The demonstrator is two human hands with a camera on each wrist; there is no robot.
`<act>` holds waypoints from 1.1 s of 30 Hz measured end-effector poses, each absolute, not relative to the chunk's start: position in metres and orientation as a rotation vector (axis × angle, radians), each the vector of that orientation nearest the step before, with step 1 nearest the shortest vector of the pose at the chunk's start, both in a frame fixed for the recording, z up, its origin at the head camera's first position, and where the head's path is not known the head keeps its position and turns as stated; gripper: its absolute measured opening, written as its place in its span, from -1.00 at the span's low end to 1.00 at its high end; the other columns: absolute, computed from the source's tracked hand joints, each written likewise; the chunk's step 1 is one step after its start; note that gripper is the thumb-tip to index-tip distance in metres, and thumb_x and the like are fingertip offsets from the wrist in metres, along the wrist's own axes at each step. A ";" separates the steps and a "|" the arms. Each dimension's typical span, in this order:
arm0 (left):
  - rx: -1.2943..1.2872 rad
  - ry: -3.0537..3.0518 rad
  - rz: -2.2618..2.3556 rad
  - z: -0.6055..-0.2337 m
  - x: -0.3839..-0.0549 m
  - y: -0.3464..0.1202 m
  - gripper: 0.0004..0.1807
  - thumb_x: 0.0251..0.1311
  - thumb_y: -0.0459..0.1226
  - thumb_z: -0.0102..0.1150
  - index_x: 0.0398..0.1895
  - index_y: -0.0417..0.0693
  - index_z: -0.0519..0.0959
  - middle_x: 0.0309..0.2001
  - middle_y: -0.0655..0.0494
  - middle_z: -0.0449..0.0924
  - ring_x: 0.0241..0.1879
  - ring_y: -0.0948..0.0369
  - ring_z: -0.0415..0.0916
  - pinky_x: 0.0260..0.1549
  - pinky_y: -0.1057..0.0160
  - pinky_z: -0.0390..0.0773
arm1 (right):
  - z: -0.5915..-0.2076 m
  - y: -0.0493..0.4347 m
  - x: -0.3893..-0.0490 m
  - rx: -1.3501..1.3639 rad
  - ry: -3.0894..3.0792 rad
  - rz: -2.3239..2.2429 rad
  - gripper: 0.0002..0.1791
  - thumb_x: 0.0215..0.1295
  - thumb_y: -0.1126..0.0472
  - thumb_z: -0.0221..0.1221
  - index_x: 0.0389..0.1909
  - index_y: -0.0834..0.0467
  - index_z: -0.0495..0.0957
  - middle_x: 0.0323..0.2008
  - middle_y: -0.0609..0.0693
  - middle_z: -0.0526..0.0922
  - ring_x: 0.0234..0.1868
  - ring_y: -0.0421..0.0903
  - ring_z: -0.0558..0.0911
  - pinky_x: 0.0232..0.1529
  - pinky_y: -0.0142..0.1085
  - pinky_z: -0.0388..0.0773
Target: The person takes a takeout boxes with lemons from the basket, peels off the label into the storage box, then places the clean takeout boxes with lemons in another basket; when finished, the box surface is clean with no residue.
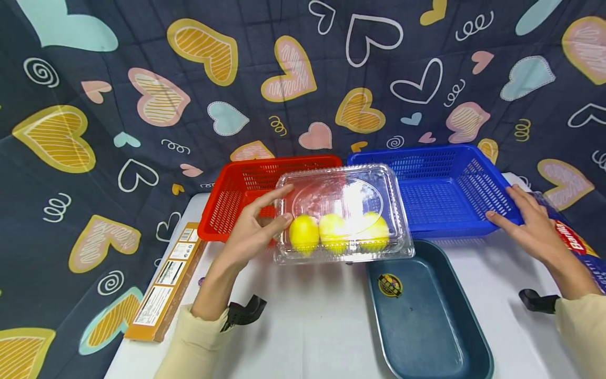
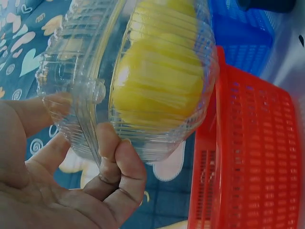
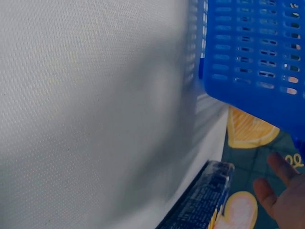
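Note:
A clear plastic clamshell box (image 1: 341, 184) with three yellow, lemon-like fruits (image 1: 304, 234) along its near side hangs in front of the two baskets. My left hand (image 1: 253, 226) pinches its left edge between thumb and fingers; the left wrist view shows the fingertips on the box's ridged rim (image 2: 88, 129). At the far right, my right hand (image 1: 535, 223) grips the near right corner of a blue perforated basket (image 1: 450, 195), thumb over the rim. In the right wrist view, part of the right hand (image 3: 286, 200) shows below the basket corner (image 3: 228, 90); its hold is mostly hidden there.
Behind the box stands a red perforated basket (image 1: 227, 205). A dark teal tray (image 1: 421, 321) lies at the front right. A long brown carton (image 1: 165, 284) lies along the left edge. A blue spaghetti packet (image 1: 579, 247) sits at the right, beneath my arm.

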State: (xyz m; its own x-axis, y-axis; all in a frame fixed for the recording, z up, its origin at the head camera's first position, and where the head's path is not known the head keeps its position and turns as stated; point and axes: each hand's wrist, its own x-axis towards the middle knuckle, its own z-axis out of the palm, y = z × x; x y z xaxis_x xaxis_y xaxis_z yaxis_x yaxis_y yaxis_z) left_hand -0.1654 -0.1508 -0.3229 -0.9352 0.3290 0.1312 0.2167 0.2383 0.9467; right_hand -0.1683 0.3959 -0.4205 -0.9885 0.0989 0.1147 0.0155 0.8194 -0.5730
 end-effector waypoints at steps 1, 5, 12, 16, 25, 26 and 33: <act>0.536 2.392 1.807 -0.322 -0.167 -0.147 -0.39 0.35 -0.30 0.23 0.47 0.20 0.41 0.45 0.13 0.34 -0.38 0.00 0.75 -0.39 0.27 0.70 | -0.421 0.396 -0.168 -0.094 -2.865 0.901 -0.03 0.47 -0.13 0.01 0.62 0.26 -0.26 0.62 0.34 -0.34 0.56 0.53 -0.32 0.34 0.59 -0.49; 0.570 2.380 1.819 -0.320 -0.172 -0.135 -0.38 0.35 -0.31 0.23 0.47 0.18 0.41 0.45 0.17 0.36 -0.40 -0.03 0.74 -0.39 0.27 0.69 | -0.421 0.396 -0.169 -0.110 -2.868 0.908 -0.02 0.48 -0.15 0.00 0.62 0.25 -0.27 0.62 0.34 -0.35 0.56 0.53 -0.33 0.36 0.57 -0.51; 0.623 2.402 1.821 -0.320 -0.182 -0.117 -0.39 0.35 -0.29 0.24 0.46 0.23 0.42 0.46 0.20 0.35 -0.49 0.01 0.68 -0.34 0.28 0.70 | -0.421 0.397 -0.168 -0.115 -2.865 0.900 -0.02 0.48 -0.16 0.00 0.62 0.25 -0.27 0.62 0.34 -0.35 0.56 0.53 -0.33 0.36 0.56 -0.55; 0.664 2.401 1.839 -0.325 -0.189 -0.107 -0.39 0.34 -0.33 0.23 0.45 0.19 0.43 0.45 0.17 0.36 -0.66 -0.01 0.52 -0.50 0.34 0.60 | -0.422 0.396 -0.168 -0.107 -2.865 0.885 -0.02 0.48 -0.16 -0.01 0.62 0.26 -0.26 0.62 0.34 -0.34 0.55 0.55 -0.32 0.34 0.57 -0.55; 0.647 2.407 1.850 -0.333 -0.200 -0.084 -0.37 0.34 -0.34 0.22 0.45 0.27 0.43 0.32 0.00 0.33 -0.75 0.15 0.34 -0.63 0.41 0.45 | -0.422 0.395 -0.167 -0.119 -2.880 0.857 0.02 0.45 -0.20 0.02 0.62 0.25 -0.27 0.62 0.36 -0.33 0.54 0.58 -0.29 0.36 0.57 -0.50; 0.644 2.403 1.857 -0.334 -0.201 -0.082 -0.37 0.34 -0.34 0.22 0.45 0.27 0.43 0.31 -0.01 0.33 -0.76 0.14 0.34 -0.64 0.41 0.44 | -0.422 0.395 -0.167 -0.119 -2.881 0.857 0.02 0.45 -0.20 0.03 0.62 0.25 -0.27 0.62 0.36 -0.33 0.54 0.59 -0.28 0.36 0.58 -0.49; 0.681 2.481 1.853 -0.337 -0.208 -0.061 -0.39 0.31 -0.29 0.26 0.43 0.25 0.46 0.22 -0.02 0.42 -0.49 0.13 0.37 -0.55 0.42 0.46 | -0.420 0.395 -0.167 -0.115 -2.889 0.845 0.03 0.45 -0.21 0.02 0.62 0.25 -0.28 0.62 0.36 -0.33 0.53 0.59 -0.29 0.36 0.57 -0.47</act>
